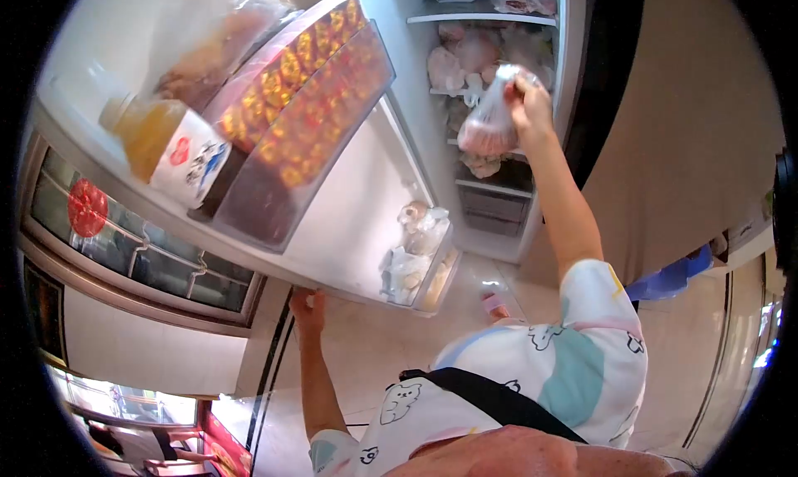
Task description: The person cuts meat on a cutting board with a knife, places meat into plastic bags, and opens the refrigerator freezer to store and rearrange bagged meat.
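Note:
My right hand [530,104] is closed on the gathered top of a clear plastic bag [488,126]. Something pinkish fills the bag's lower part; its kind cannot be made out. The bag hangs in front of the shelves of an open refrigerator [490,18]. Lower left, my left hand [308,309] has its fingers curled at the edge of the refrigerator door [349,194], which stands wide open.
Bagged food [478,49] crowds the shelves. On the door are a bottle of yellow liquid [137,140], a gold-patterned box [307,53] in a bin and, lower down, several small bags [410,265]. A blue plastic item [673,273] lies at right.

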`<act>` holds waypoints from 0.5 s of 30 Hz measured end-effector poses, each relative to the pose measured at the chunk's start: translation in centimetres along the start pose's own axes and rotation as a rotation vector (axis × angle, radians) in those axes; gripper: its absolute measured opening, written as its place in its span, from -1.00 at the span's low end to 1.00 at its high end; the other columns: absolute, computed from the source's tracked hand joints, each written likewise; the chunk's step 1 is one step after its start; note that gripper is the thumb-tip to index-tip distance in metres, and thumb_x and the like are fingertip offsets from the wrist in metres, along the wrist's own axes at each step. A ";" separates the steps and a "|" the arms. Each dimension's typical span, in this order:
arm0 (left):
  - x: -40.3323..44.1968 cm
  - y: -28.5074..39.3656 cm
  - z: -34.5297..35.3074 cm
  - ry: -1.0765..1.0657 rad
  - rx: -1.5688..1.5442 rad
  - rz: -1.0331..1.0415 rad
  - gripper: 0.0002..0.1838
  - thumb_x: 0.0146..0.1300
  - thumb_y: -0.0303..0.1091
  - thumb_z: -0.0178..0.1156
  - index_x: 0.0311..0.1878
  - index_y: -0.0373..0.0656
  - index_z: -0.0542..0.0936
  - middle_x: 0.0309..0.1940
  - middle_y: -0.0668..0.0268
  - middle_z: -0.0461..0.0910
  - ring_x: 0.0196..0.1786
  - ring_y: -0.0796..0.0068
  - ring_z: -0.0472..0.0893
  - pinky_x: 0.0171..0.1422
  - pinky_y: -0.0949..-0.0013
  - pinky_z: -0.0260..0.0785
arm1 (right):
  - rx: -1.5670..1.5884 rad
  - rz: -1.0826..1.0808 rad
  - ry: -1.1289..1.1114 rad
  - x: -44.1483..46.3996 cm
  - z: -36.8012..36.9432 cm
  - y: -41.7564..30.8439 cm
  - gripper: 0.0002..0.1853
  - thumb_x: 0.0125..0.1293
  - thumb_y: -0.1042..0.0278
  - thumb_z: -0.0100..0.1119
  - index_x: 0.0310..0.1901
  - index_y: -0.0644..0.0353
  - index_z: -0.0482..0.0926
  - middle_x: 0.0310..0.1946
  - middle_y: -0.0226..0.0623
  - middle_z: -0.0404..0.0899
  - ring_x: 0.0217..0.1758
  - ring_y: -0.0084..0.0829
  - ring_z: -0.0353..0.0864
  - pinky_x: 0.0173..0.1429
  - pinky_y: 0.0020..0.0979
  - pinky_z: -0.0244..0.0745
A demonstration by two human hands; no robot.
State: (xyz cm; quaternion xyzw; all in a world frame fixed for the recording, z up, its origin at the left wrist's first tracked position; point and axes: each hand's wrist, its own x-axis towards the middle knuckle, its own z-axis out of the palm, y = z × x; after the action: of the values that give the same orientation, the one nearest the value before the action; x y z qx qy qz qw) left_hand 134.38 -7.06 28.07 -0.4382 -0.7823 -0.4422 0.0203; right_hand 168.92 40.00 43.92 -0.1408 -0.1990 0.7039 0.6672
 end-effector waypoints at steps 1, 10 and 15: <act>-0.8 -0.4 2.3 0.201 -0.176 0.075 -0.65 0.15 -0.16 0.24 -0.37 -0.30 0.43 -0.53 0.43 0.38 -0.44 0.50 0.35 -0.36 0.39 0.19 | 0.253 -0.031 0.018 5.3 0.5 -0.7 -0.87 0.26 0.63 -0.04 -0.19 0.30 0.46 -0.29 -0.21 0.49 -0.33 -0.39 0.52 -0.24 -0.46 0.54; 1.2 3.9 2.0 0.227 -0.278 -0.035 -0.65 0.28 -0.15 0.03 -0.43 -0.29 0.40 -0.51 0.43 0.37 -0.41 0.57 0.33 -0.34 0.43 0.18 | 0.130 -0.369 0.144 19.1 2.4 -0.4 -0.70 0.30 0.44 -0.16 0.05 0.21 0.40 -0.05 -0.13 0.48 -0.03 -0.22 0.50 0.03 -0.23 0.46; -0.4 1.2 3.8 0.509 -0.382 -0.301 -0.67 0.30 -0.18 -0.04 -0.20 -0.33 0.45 -0.28 0.32 0.45 -0.20 0.52 0.39 -0.09 0.42 0.25 | -1.455 -1.005 0.335 17.3 1.5 2.1 -0.48 0.10 0.14 0.18 0.06 0.25 0.40 0.04 0.10 0.43 0.04 0.09 0.43 0.08 -0.04 0.34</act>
State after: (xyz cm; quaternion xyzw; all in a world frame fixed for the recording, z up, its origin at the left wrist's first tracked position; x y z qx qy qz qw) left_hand 136.78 -4.33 26.36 -0.1895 -0.7112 -0.6736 0.0667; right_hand 165.18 57.04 45.39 -0.5258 -0.5336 -0.0007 0.6624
